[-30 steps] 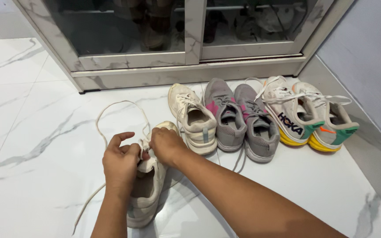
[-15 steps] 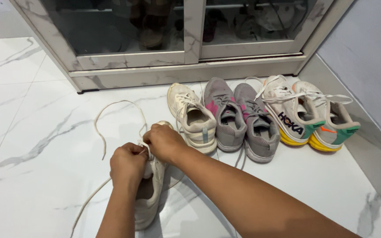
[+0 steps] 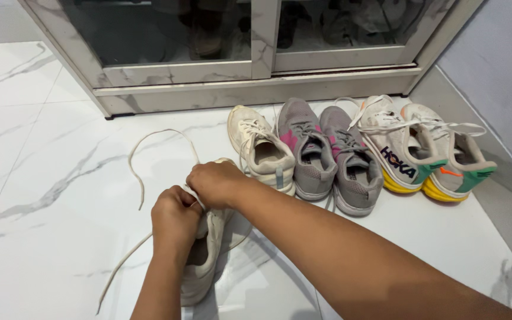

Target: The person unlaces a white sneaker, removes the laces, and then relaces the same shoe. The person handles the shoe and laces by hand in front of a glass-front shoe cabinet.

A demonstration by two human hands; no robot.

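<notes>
A cream sneaker [image 3: 204, 261] lies on the white marble floor, toe pointing away from me. My left hand [image 3: 176, 218] is closed over its tongue and lace area. My right hand [image 3: 213, 182] sits just beyond it, fingers pinched on the cream shoelace [image 3: 134, 160] near the eyelets. The lace loops out to the left over the floor, and one end trails toward me. The front of the sneaker is hidden under both hands.
To the right stand its cream mate [image 3: 260, 149], a grey pair with pink accents [image 3: 332, 157] and a white pair with yellow soles and green heels [image 3: 425, 148]. A glass-door shoe cabinet [image 3: 250, 65] stands behind them. A grey wall [image 3: 499, 77] runs along the right.
My left hand has closed down onto the sneaker's tongue, and my right hand has shifted a little left over the laces. The view has tilted slightly; the other shoes have not moved.
</notes>
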